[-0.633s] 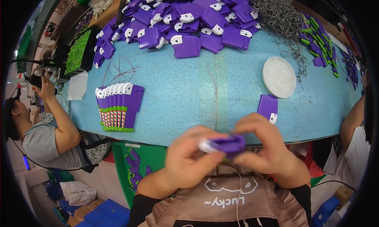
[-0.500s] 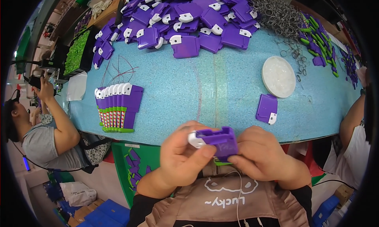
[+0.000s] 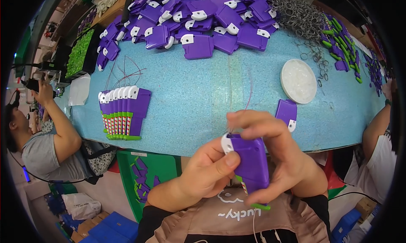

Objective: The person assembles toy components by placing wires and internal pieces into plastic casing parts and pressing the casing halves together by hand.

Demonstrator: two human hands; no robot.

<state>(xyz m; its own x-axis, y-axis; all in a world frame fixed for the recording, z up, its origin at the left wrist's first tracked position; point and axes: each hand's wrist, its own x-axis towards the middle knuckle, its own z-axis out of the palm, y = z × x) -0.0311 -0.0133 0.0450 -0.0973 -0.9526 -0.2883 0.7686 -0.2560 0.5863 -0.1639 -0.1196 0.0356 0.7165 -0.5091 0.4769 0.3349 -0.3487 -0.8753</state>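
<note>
The left hand [image 3: 203, 172] pinches the case [image 3: 253, 160] near its white corner [image 3: 227, 144] — thumb in front — by the table's [image 3: 182, 107] near edge. The right hand [image 3: 285, 152] curves half-spread round its right side — whether it grips, I cannot tell.

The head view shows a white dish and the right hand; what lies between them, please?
In the head view, a purple casing with a white corner lies between the dish and right hand.

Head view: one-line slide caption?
Left hand pinches a purple-and-white case, right hand curved around its side, at a blue table.
</note>
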